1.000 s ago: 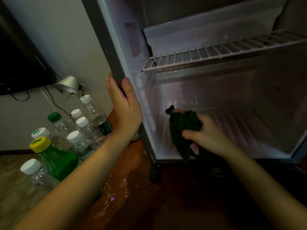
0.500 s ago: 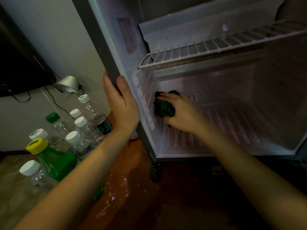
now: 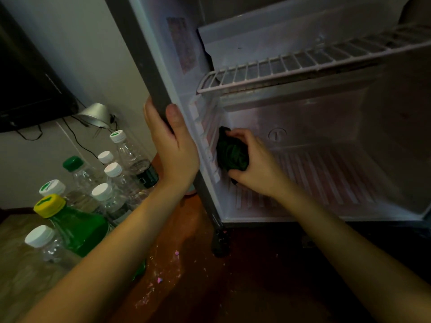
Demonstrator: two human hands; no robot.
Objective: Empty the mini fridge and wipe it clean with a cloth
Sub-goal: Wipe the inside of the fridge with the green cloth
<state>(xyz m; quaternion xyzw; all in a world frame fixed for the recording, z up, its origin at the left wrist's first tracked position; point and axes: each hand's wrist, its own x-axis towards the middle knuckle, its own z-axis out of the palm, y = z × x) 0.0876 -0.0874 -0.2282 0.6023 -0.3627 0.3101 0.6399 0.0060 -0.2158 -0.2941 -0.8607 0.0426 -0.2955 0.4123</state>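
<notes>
I see a pale wall (image 3: 98, 54) behind the silver lamp (image 3: 94, 114). A black screen (image 3: 25, 89) hangs left of the lamp. Below the lamp, the brown floor (image 3: 11, 276) looks dim.

A black flat screen (image 3: 25, 73) hangs at the far left against a pale wall (image 3: 81, 43). Just below its right corner sits a silver cone-shaped lamp shade (image 3: 94, 114), tilted, with thin black cables (image 3: 77, 138) trailing down the wall beside it. In the near centre, a glossy reddish-brown floor (image 3: 186, 264) is dotted with pink and white flecks (image 3: 159, 280); a paler wood-grain surface (image 3: 14, 264) adjoins it at near left.
</notes>
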